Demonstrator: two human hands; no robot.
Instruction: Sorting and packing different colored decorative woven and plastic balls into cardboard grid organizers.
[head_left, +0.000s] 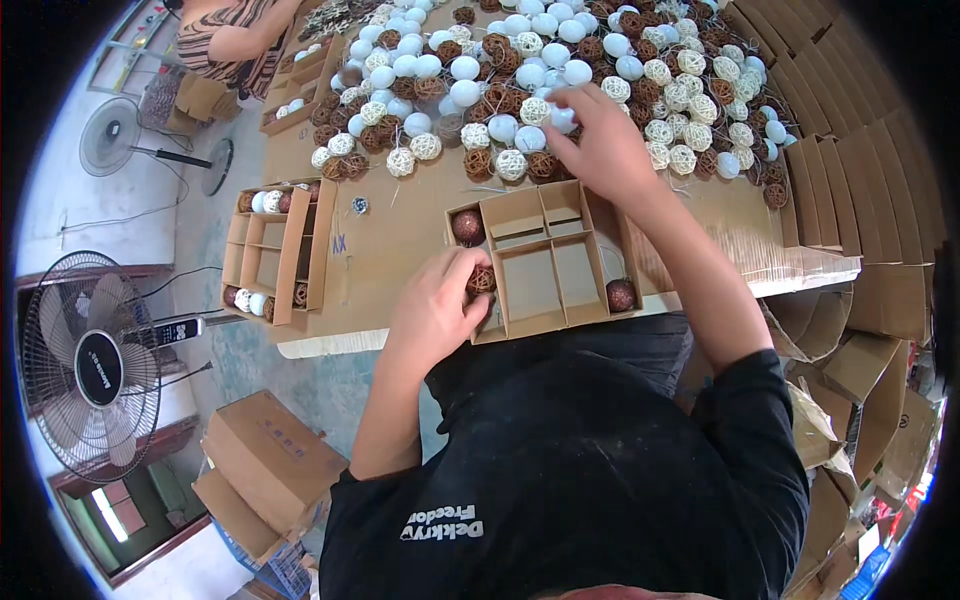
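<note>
A cardboard box with dividers (540,323) lies in front of me at the table's near edge. My left hand (432,305) is at its left side, fingers closed on a brown wicker ball (481,280) in the left column. A glittery brown ball (467,227) sits in that column's far corner, and another glittery ball (620,294) is in the near right corner. Beyond the box, my right hand (606,142) pinches a smooth white ball (562,119) at the edge of a large pile. Its fingers partly cover that ball.
White, cream wicker and brown wicker balls (509,164) spread over the table's far half. A partly filled divided box (292,255) stands at the left. Stacked cardboard trays (850,185) line the right. A fan (98,365) and a carton (275,455) are at left; another person (235,42) is at far left.
</note>
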